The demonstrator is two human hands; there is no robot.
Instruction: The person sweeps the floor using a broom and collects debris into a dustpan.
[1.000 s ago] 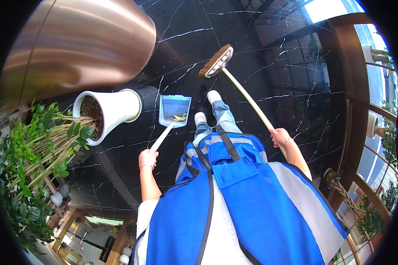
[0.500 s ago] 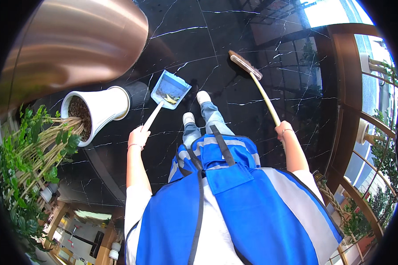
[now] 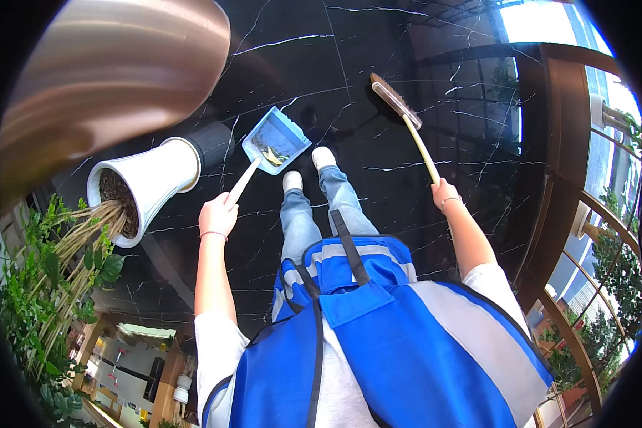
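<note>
Here the left hand (image 3: 217,216) is raised in front of the body, fingers wrapped tight round the pale handle of a blue plastic dustpan (image 3: 275,141), whose tray hangs tilted just above the black marble floor (image 3: 378,57) ahead of the white shoes (image 3: 308,167); a few yellowish scraps, probably leaves, lie in it. The right hand (image 3: 445,195) is stretched out to the side, clenched on the cream stick of a brown-bristled broom (image 3: 396,103) whose head is held forward and to the right.

Against half a second ago, the broom head sits a little lower and nearer the feet, and the dustpan has barely shifted.

A white ceramic planter (image 3: 150,185) with a leafy green plant (image 3: 50,285) stands just left of the dustpan, near but apart. A large bronze-coloured curved vessel (image 3: 100,78) fills the upper left. The blue and grey apron (image 3: 378,335) covers the lower view.
</note>
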